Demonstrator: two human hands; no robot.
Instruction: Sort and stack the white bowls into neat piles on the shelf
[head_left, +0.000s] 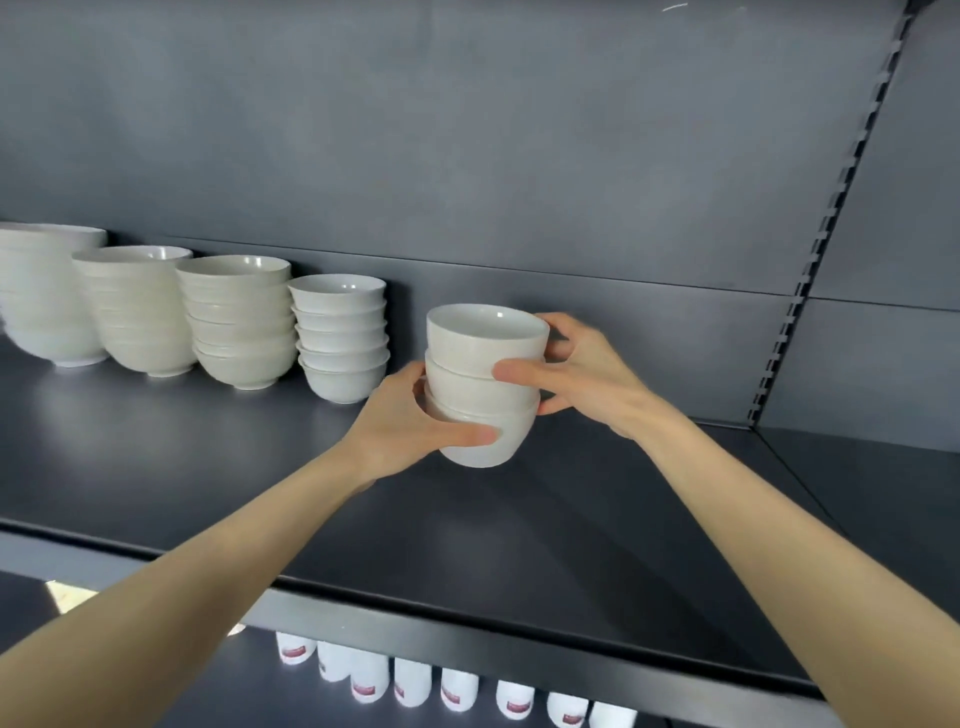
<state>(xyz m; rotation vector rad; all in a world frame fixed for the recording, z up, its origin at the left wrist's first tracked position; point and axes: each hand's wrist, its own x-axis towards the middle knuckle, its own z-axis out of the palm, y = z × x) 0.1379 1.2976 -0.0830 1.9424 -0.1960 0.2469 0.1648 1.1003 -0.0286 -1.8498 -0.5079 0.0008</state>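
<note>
I've got a stack of three small white bowls (467, 387) gripped from both sides: left hand (400, 426) round its bottom bowl, right hand (582, 374) on the upper two. I can't tell whether the stack touches the dark shelf (519, 545) beneath it. Left of the stack, four bowl piles (239, 322) line the back panel (519, 182). Below the stack, under the shelf's front edge, stand white cups with red labels (410, 680).

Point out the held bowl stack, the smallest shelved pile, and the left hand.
held bowl stack (467, 392), head view, middle bowl's wall
smallest shelved pile (340, 338), head view, middle bowls
left hand (402, 426), head view, back of hand
</note>
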